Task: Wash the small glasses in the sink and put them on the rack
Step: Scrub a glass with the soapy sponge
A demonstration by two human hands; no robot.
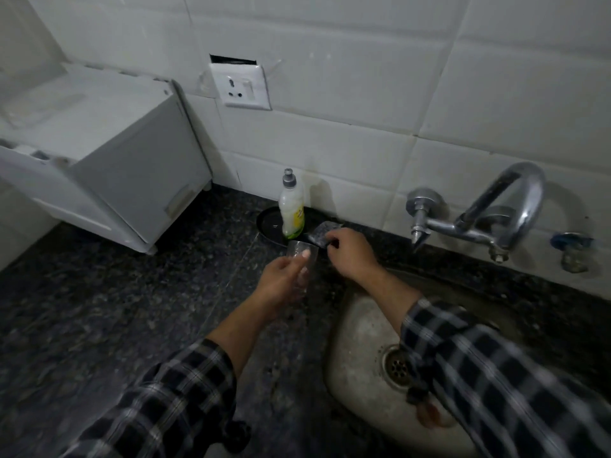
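My left hand [281, 282] grips a small clear glass [302, 259] above the dark granite counter, left of the sink [360, 332]. The glass tilts with its mouth pointing away from me. Just beyond it, my right hand [350, 256] pinches a grey scrub pad [320, 233] that lies by the wall. The round steel sink holds a drain [398, 366] and a brownish object [429, 414] near its front, partly hidden by my right sleeve.
A dish soap bottle [291, 206] stands on a dark round tray [269, 224] against the tiled wall. A chrome tap [476, 219] projects over the sink. A white appliance [109, 166] fills the counter's left. A wall socket [241, 85] sits above.
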